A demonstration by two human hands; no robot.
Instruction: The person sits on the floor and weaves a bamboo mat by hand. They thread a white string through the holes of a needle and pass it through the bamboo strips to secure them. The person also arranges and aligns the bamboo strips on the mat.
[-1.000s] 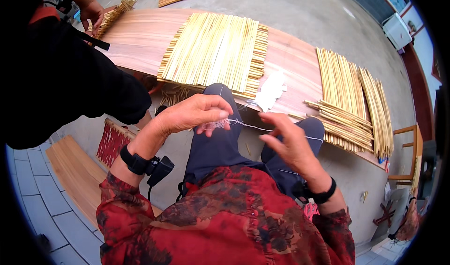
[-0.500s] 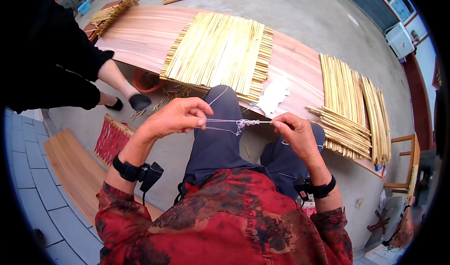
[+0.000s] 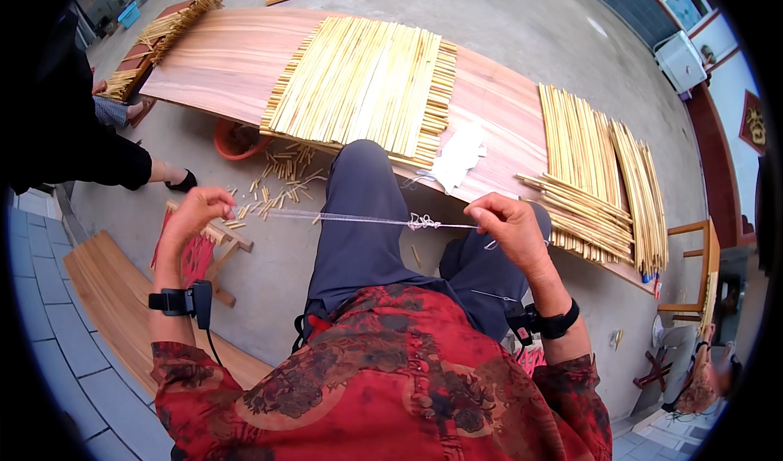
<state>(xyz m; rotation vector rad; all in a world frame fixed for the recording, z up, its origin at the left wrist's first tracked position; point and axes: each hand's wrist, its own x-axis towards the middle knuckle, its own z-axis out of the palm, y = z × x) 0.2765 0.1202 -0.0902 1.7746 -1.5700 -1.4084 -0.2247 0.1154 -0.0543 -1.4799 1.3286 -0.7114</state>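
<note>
A white string (image 3: 342, 217) is stretched taut between my two hands, above my knees. Its middle right part carries a loopy tangle of knots (image 3: 423, 221). My left hand (image 3: 201, 211) pinches the string's far left end, closed at the fingertips. My right hand (image 3: 507, 223) is closed in a pinch on the other end, just right of the tangle. A thin loose loop of string hangs below the right fingers. Beyond my knees, a wide mat of pale yellow sticks (image 3: 355, 86) lies on a long wooden board (image 3: 220, 57), with a white cloth (image 3: 459, 161) beside it.
More stick bundles (image 3: 583, 163) lie at the board's right end. Under the board stand an orange bowl (image 3: 238, 139) and scattered short stick pieces (image 3: 285, 167). At left are a low stool with red cover (image 3: 196, 257), a wooden plank (image 3: 122, 298) and a person in black (image 3: 81, 143).
My left hand has pulled away to the left, drawing the string out longer. The knotted tangle stays near my right hand. The person in black has shifted left.
</note>
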